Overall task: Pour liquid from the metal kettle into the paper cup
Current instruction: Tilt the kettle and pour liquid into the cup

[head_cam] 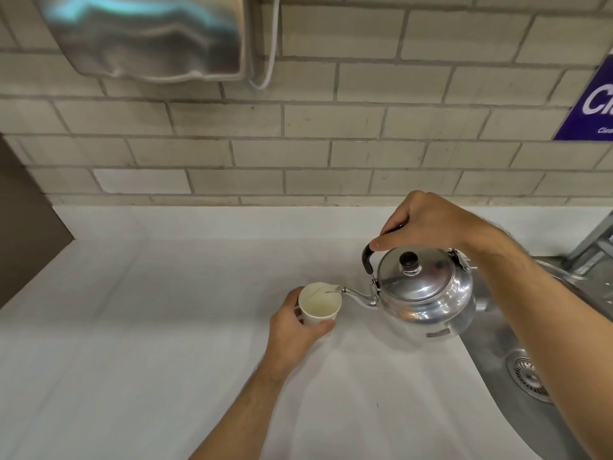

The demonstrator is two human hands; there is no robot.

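Note:
A shiny metal kettle with a black lid knob hangs just above the white counter, tilted to the left. My right hand grips its black handle from above. The thin spout reaches over the rim of a white paper cup, and its tip sits above the cup's opening. My left hand wraps around the cup's near side and holds it upright on the counter. Pale liquid shows inside the cup.
A steel sink with a round drain lies at the right, partly under the kettle. A tiled wall stands behind the counter, with a metal dispenser mounted top left and a purple sign at the right.

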